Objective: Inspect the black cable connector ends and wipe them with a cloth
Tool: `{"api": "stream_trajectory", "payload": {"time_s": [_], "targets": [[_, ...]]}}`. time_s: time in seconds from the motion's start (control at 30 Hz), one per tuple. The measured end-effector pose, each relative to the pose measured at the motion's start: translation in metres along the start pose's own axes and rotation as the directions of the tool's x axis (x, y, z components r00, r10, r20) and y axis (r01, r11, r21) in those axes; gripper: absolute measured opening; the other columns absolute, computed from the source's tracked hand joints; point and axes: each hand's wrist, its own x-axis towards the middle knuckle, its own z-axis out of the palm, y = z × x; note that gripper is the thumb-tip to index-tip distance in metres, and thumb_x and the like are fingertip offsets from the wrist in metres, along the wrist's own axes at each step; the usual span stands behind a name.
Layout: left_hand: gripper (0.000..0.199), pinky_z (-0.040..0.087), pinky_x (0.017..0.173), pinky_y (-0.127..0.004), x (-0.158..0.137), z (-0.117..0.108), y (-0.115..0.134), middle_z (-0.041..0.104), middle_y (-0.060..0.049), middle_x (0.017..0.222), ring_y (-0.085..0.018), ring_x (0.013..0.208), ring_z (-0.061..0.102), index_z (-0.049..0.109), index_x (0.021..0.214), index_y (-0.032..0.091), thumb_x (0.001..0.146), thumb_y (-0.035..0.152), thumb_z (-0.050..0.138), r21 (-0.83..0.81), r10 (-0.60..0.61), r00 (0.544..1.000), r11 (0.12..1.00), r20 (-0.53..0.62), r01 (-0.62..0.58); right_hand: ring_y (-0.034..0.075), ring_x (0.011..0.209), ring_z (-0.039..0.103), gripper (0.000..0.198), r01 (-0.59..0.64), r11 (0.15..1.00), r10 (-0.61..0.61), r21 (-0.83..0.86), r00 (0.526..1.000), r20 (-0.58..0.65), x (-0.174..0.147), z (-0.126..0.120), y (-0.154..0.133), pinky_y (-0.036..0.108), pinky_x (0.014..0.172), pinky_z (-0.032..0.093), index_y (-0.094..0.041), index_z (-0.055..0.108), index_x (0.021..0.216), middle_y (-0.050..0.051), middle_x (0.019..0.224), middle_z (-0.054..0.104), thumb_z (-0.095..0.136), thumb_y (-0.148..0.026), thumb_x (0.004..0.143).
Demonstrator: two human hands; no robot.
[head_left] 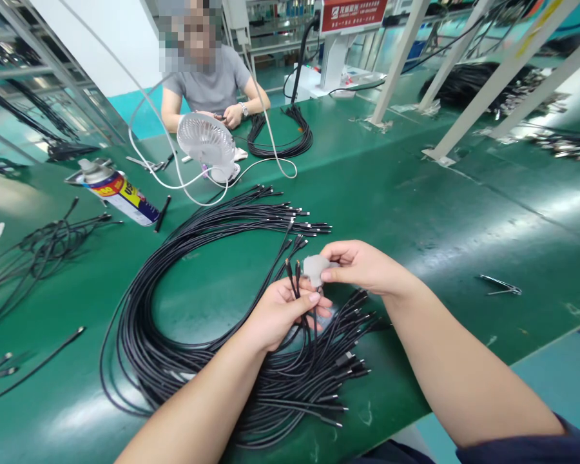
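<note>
My left hand (285,309) is closed around a few black cables, their plug ends (292,274) sticking up between thumb and fingers. Close beside it, my right hand (355,267) pinches a small whitish cloth or wipe (315,268) against the end of one cable. That cable's tip is hidden behind the wipe. Below both hands lies a large looped bundle of black cables (140,309), curving round to the left. Its plug ends fan out in two groups, one at the top and one under my left hand.
A spray can (120,193) stands tilted in view at the left, near a white fan (205,142). Loose cables (53,245) lie farther left. Nippers (500,285) rest at the right. A co-worker (212,84) sits across the green table (391,193), near another cable coil (299,138).
</note>
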Motion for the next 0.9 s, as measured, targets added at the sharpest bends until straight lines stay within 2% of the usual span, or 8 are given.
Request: {"api": "stream_trajectory", "payload": {"time_s": [0.1, 0.3, 0.4, 0.5, 0.6, 0.7, 0.77, 0.9], "targets": [[0.042, 0.056, 0.050, -0.024, 0.0000, -0.0002, -0.0012, 0.069, -0.009, 0.074, -0.017, 0.063, 0.065, 0.056, 0.084, 0.010, 0.064, 0.036, 0.082, 0.020, 0.006, 1.000, 1.000, 0.026, -0.007, 0.012, 0.067, 0.059, 0.026, -0.049, 0.998, 0.050, -0.046, 0.998, 0.038, -0.0003, -0.0007, 0.0031, 0.024, 0.063, 0.045, -0.013, 0.060, 0.075, 0.001, 0.071, 0.064, 0.080, -0.027, 0.065], [0.039, 0.055, 0.050, -0.024, 0.0011, -0.0033, 0.0004, 0.067, -0.007, 0.070, -0.014, 0.059, 0.062, 0.058, 0.082, 0.009, 0.066, 0.036, 0.081, 0.003, -0.016, 0.999, 1.000, 0.040, 0.016, 0.014, 0.070, 0.060, 0.027, -0.031, 0.981, 0.033, -0.190, 0.999, 0.008, 0.0009, 0.0022, 0.0022, 0.026, 0.066, 0.046, -0.012, 0.064, 0.080, 0.004, 0.075, 0.065, 0.063, -0.039, 0.082], [0.039, 0.055, 0.050, -0.024, 0.0003, -0.0027, 0.0007, 0.066, -0.006, 0.067, -0.013, 0.058, 0.061, 0.058, 0.081, 0.010, 0.065, 0.037, 0.081, -0.007, -0.022, 0.998, 1.000, 0.064, 0.023, 0.013, 0.066, 0.059, 0.028, -0.032, 0.981, 0.031, -0.192, 0.999, -0.007, -0.0005, 0.0039, 0.0004, 0.024, 0.062, 0.045, -0.013, 0.060, 0.074, 0.003, 0.071, 0.064, 0.065, -0.039, 0.080], [0.037, 0.053, 0.048, -0.023, -0.0007, -0.0013, -0.0007, 0.064, -0.005, 0.064, -0.013, 0.052, 0.060, 0.057, 0.076, 0.011, 0.066, 0.038, 0.081, 0.029, -0.024, 0.995, 0.999, 0.095, 0.022, 0.014, 0.064, 0.060, 0.028, -0.059, 0.992, 0.071, -0.108, 0.992, 0.106, -0.0044, 0.0046, -0.0017, 0.024, 0.059, 0.046, -0.014, 0.054, 0.072, 0.003, 0.070, 0.065, 0.071, -0.036, 0.076], [0.033, 0.051, 0.046, -0.022, -0.0012, -0.0016, -0.0011, 0.064, -0.004, 0.064, -0.012, 0.047, 0.059, 0.057, 0.074, 0.011, 0.068, 0.034, 0.080, 0.051, -0.020, 0.991, 0.999, 0.130, 0.013, 0.015, 0.066, 0.061, 0.025, -0.029, 0.996, 0.046, -0.084, 0.978, 0.204, -0.0076, 0.0031, -0.0042, 0.026, 0.061, 0.048, -0.013, 0.056, 0.078, 0.003, 0.073, 0.065, 0.068, -0.035, 0.079], [0.030, 0.051, 0.048, -0.022, -0.0015, -0.0039, 0.0014, 0.065, -0.005, 0.065, -0.012, 0.049, 0.059, 0.057, 0.077, 0.011, 0.071, 0.031, 0.078, 0.013, -0.011, 0.987, 1.000, 0.158, 0.009, 0.015, 0.069, 0.060, 0.029, 0.010, 0.985, 0.016, -0.175, 0.989, 0.148, -0.0070, 0.0005, -0.0047, 0.026, 0.063, 0.048, -0.012, 0.061, 0.077, 0.004, 0.073, 0.064, 0.063, -0.040, 0.083], [0.030, 0.052, 0.049, -0.022, -0.0019, -0.0055, 0.0036, 0.065, -0.005, 0.065, -0.012, 0.049, 0.060, 0.058, 0.079, 0.011, 0.072, 0.031, 0.078, -0.026, -0.031, 0.983, 0.999, 0.182, 0.036, 0.015, 0.068, 0.060, 0.036, -0.006, 0.982, 0.027, -0.189, 0.993, 0.112, -0.0052, -0.0002, -0.0038, 0.027, 0.063, 0.048, -0.011, 0.061, 0.075, 0.004, 0.072, 0.064, 0.060, -0.046, 0.084], [0.029, 0.051, 0.050, -0.023, -0.0039, -0.0070, 0.0057, 0.064, -0.004, 0.062, -0.012, 0.050, 0.059, 0.062, 0.082, 0.009, 0.071, 0.030, 0.079, -0.094, -0.088, 0.954, 0.988, 0.286, 0.120, 0.014, 0.063, 0.059, 0.035, -0.049, 0.995, 0.058, -0.084, 0.992, 0.108, -0.0042, 0.0014, -0.0028, 0.025, 0.058, 0.047, -0.012, 0.059, 0.071, 0.003, 0.067, 0.063, 0.071, -0.044, 0.076]]}}
